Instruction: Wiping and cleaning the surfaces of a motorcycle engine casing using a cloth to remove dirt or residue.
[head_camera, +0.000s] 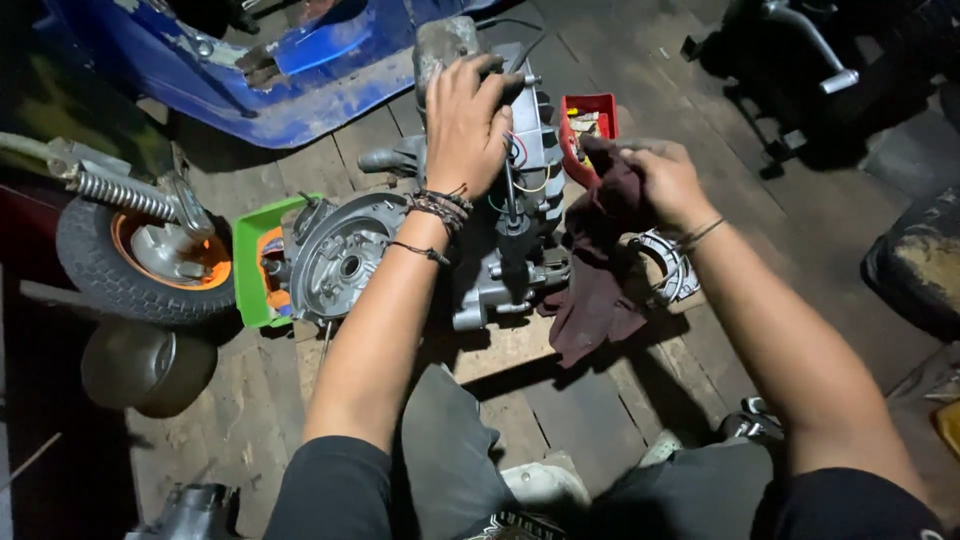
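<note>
Grey cast metal, the engine block (500, 240) sits at the centre of the view on a wooden board (505, 345) laid over the plank floor (600, 410). The left hand (465, 125) clamps over its top end at twelve o'clock, fingers curled round the casing beside loose coloured wires (530, 170). The right hand (665, 180), at two o'clock from the block, is clenched on a dark red rag (600, 270) that hangs down against the block's side.

Risks, as I judge them: the rag could snag those wires or pull one free, and a hard wipe could rock the block off its board if the left hand's hold slackens. Grit from the cloth might also get into the open round housing (345, 262) at nine o'clock.

A red tray (600, 103) of small parts stands just behind the rag at one o'clock; a stray elbow could tip it. A green tray (250, 260) lies at nine o'clock, a small wheel (140, 255) beyond it, blue bodywork (300, 90) at eleven.
</note>
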